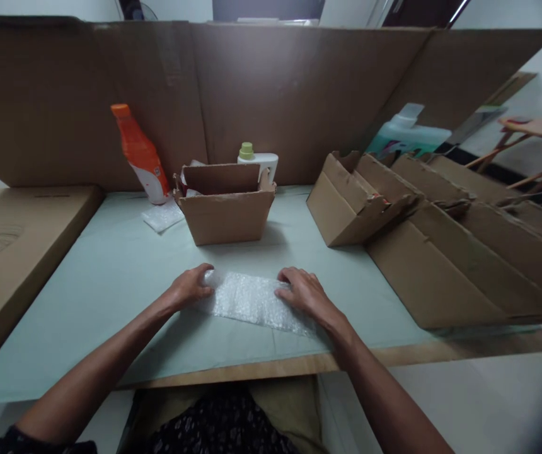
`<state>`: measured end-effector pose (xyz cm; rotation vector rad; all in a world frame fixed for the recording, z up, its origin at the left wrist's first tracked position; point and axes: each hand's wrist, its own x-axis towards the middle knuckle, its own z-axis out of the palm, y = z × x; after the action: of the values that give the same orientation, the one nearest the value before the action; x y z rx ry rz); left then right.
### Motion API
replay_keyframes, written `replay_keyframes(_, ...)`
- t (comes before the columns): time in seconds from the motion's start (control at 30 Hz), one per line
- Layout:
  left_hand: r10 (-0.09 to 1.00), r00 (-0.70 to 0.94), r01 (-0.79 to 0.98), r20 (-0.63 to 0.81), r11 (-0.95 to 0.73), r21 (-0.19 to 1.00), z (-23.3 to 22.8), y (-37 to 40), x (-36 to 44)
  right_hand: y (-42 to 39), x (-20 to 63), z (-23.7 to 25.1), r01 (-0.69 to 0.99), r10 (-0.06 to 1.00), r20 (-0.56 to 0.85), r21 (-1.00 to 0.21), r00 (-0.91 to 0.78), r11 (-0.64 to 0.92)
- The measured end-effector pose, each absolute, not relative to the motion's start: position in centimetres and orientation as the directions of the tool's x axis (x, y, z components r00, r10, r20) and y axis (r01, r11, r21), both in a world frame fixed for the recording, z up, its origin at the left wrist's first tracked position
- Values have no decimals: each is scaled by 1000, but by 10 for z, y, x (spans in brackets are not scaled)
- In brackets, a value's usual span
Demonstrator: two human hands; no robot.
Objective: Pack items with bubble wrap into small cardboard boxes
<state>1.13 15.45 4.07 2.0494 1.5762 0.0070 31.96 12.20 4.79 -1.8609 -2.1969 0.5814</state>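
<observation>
Packing station: flattened cardboard boxes (464, 252), bubble wrap (252, 302), open carton (226, 208) on table (110, 284).

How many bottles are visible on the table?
3: an orange bottle at the back left, a white bottle behind the open box, and a teal bottle behind the flat boxes. Others may be hidden.

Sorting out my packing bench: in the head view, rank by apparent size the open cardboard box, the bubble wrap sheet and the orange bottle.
1. Open cardboard box.
2. Bubble wrap sheet, under both hands; it lies nearer the camera, so its place against the box is unsure.
3. Orange bottle.
</observation>
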Motion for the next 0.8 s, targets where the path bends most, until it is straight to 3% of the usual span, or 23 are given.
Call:
replay_keyframes(0.2, 897, 331, 937, -294, -275, 216, 62, 160, 30, 112, 316, 51, 892, 964, -173, -440, -201, 107)
replay_keyframes(0.43, 855, 512, 859, -83, -511, 39, 102, 206, 73, 73, 295, 39, 737, 949, -238, -676, -207, -8)
replay_keyframes(0.53, 825, 562, 826, 51, -563, 5, 92, 192, 66, 55, 303, 33, 729, 976, -173, -684, -134, -21)
replay_keyframes(0.67, 745, 613, 759, 265, -648, 66, 51, 145, 46, 54, 307, 29, 750, 972, 58, -626, -228, 213)
replay_keyframes(0.73, 734, 638, 726, 232, -674, 138, 29, 123, 42, 62, 296, 26, 757, 930, 172, -542, -325, 365)
replay_keyframes(0.8, 727, 669, 697, 152, -686, 209, 13, 110, 41, 67, 281, 24, 767, 891, 189, -456, -413, 452)
